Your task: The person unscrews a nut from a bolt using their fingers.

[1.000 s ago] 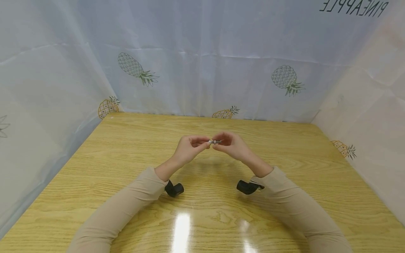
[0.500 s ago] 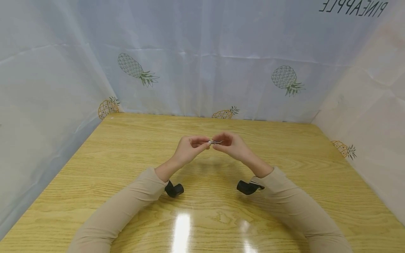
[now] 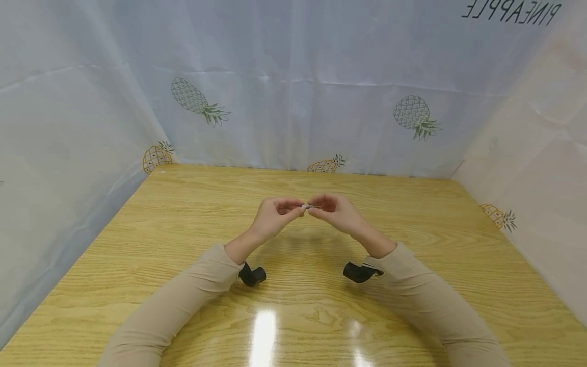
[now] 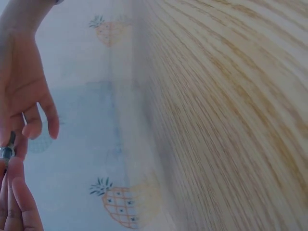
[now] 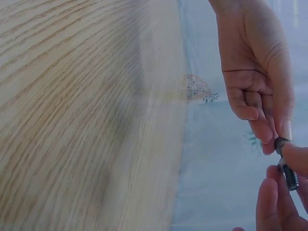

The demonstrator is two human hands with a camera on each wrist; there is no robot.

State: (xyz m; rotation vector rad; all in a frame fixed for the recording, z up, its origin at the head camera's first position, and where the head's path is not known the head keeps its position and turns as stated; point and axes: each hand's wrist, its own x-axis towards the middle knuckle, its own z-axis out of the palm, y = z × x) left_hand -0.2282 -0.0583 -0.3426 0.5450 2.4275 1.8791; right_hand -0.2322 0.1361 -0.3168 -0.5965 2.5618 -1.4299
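A small metal bolt is held above the table between both hands. My left hand pinches its head between thumb and fingertips. From the other side, my right hand has thumb and fingers around the nut on the shaft, the thumb covering much of it. The threaded end sticks out past the right thumb in the right wrist view. In the left wrist view, only a short dark piece of the bolt shows between the fingertips.
A wood-grain table lies under the hands. Pale curtains with pineapple prints stand behind and at both sides. Black angled wrist mounts stick out from beneath the sleeves.
The right fingers have opened slightly and closed again around the shaft, turning a little; the nut shows less now in the head view. The left hand has stayed in place.
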